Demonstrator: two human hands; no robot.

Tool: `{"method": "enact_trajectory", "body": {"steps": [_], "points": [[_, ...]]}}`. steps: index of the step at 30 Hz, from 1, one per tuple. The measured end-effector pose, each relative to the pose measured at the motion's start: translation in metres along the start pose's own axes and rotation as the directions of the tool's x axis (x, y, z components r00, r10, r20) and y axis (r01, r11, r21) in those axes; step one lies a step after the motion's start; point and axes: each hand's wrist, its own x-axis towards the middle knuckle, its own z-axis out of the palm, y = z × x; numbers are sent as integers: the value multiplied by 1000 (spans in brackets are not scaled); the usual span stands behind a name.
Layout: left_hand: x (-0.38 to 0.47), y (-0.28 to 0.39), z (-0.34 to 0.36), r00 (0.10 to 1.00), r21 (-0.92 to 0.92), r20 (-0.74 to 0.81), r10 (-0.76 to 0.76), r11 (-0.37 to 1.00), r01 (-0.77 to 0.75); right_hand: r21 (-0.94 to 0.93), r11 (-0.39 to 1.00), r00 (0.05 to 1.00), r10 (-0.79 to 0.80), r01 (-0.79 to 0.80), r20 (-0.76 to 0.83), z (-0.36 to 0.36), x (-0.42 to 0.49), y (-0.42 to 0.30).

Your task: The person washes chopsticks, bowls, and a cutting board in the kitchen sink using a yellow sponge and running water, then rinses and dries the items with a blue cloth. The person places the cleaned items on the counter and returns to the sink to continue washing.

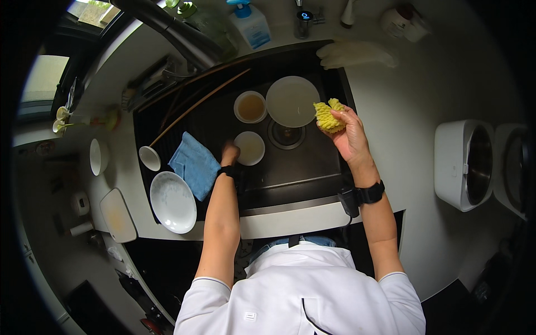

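My right hand (349, 134) grips a crumpled yellow textured dishcloth (328, 117) over the sink's right side, next to a large white bowl (293, 100) of cloudy liquid. At the left edge of a small white bowl (250, 148), my left hand (229, 153) is closed against the rim; its fingers are mostly hidden. Some pale liquid lies in that small bowl. Behind it stands another white bowl (250, 107) holding brownish liquid. All three bowls are in the dark sink (293, 180), around the drain (287, 135).
Left of the sink are a blue cloth (194, 167), an oval white plate (173, 202), a small white cup or bowl (150, 158) and a long wooden stick (201, 104). A faucet (184, 37), a pump bottle (250, 25) and a pale rubber glove (356, 54) line the back. A white appliance (462, 165) stands right.
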Motion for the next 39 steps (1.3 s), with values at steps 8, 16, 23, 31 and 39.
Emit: {"method": "enact_trajectory", "body": {"steps": [8,16,23,31,39], "points": [[-33,64,-16,975,-217,217,-43,972,91,-23,1000,1000,-1,1,-6,-1,-3,-1],[-46,104,-2,996,-166,78,47,986,-33,-152,988,999,38,-40,-17,-16,1,15],[-89,131,-40,995,-443,104,11,896,36,-751,643,967,60,151,246,9,7,85],[-136,115,-71,977,-881,-27,209,458,-123,-650,370,546,354,664,759,44,-32,122],[-136,99,-97,953,-806,214,216,591,47,-110,-525,192,106,844,976,40,-13,126]]}}
